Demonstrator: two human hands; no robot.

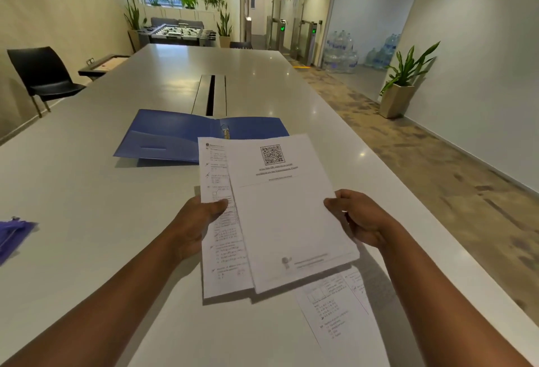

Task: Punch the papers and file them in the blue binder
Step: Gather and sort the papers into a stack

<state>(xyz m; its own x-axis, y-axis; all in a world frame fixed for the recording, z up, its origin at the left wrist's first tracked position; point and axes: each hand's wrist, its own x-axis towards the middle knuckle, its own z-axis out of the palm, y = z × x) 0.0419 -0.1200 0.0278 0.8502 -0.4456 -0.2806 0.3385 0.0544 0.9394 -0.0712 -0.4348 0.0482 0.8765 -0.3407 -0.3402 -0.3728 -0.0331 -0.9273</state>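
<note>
Both hands hold a stack of printed papers (280,215) above the white table (102,200). My left hand (198,226) grips the stack's left edge, thumb on a sheet of printed text. My right hand (358,218) pinches the right edge of the top sheet, which bears a QR code. The sheets are fanned, not aligned. The blue binder (175,136) lies open and flat just beyond the papers, its metal rings (225,131) upright at the spine. More printed sheets (341,311) lie on the table under the stack, near the front edge. No hole punch is visible.
A purple pouch (13,237) lies at the table's left edge. A cable slot (210,95) runs along the table's middle behind the binder. A black chair (40,75) stands to the left; a potted plant (402,86) stands on the floor to the right.
</note>
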